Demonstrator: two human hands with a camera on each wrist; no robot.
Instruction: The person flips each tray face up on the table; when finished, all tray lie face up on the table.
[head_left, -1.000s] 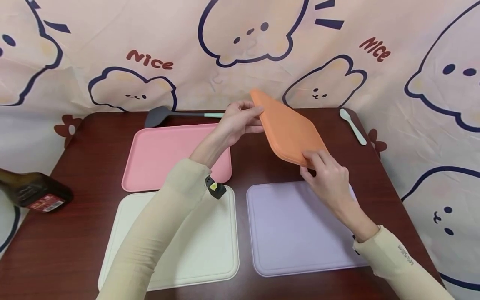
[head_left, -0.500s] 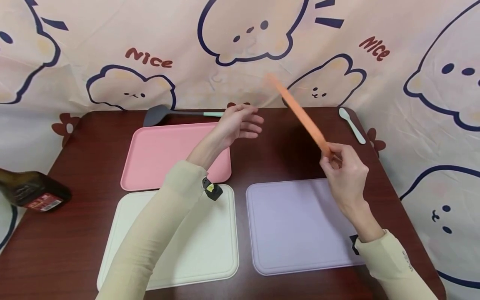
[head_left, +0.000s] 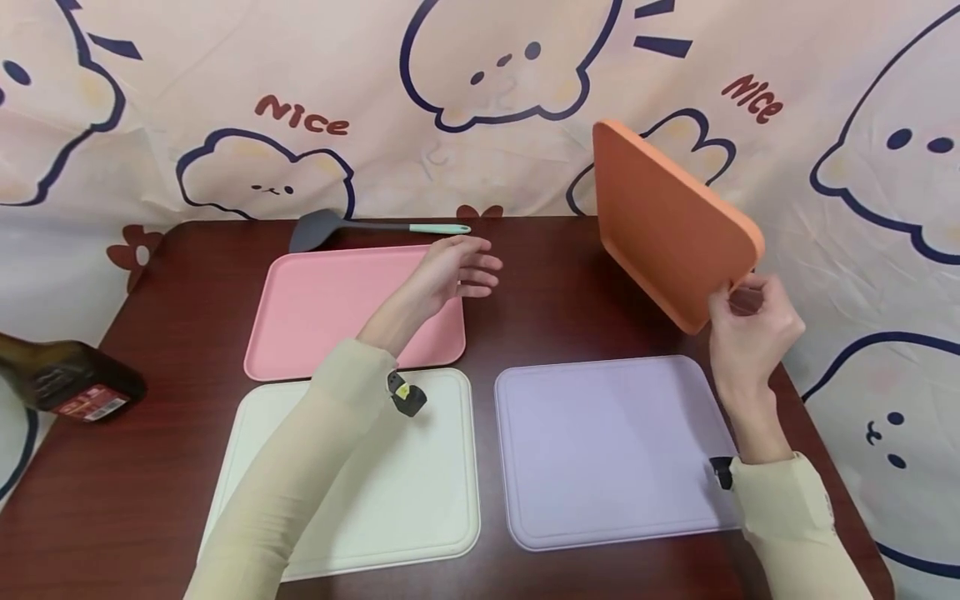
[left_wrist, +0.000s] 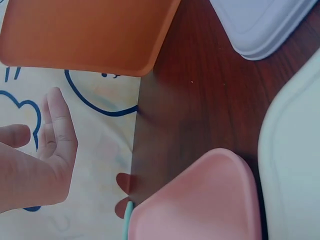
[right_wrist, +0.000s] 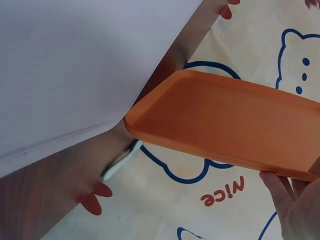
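Observation:
An orange tray is held up on the right side, tilted steeply over the back of the table. My right hand pinches its near right edge between thumb and fingers. In the right wrist view, those fingers sit on the orange rim. My left hand hovers by the right end of a pink tray, fingers extended and holding nothing. In the left wrist view its palm faces up beside the orange tray.
A white tray and a purple tray lie side by side in front. Behind the pink tray is a grey spatula. A dark bottle is at the left. The right wrist view shows a pale spoon near the table's edge.
My left hand has let go of the orange tray and drawn back slightly left. My right hand has carried the tray rightward and turned it, so its other face shows.

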